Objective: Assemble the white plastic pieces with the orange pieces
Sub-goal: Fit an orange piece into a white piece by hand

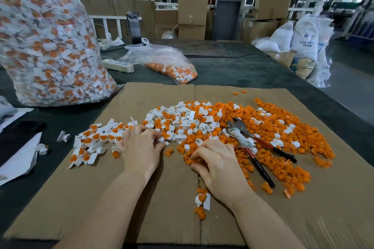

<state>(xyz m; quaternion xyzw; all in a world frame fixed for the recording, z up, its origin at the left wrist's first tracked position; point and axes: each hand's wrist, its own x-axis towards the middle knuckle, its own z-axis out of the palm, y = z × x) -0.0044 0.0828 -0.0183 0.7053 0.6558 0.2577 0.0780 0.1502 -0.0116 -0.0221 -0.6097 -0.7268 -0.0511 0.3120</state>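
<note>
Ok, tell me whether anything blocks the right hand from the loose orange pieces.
Nothing visible does. The right hand already rests on the near edge of the orange pieces, fingers curled into them. The red-handled pliers lie on the pile just right of it, not between.

Head view: worn on the person's head, wide-angle, facing forward and down.
Nearness: close over the flat brown cardboard sheet [153,198] on the dark bench [232,70].
Far field: stacked brown cardboard boxes [192,16] behind.
</note>
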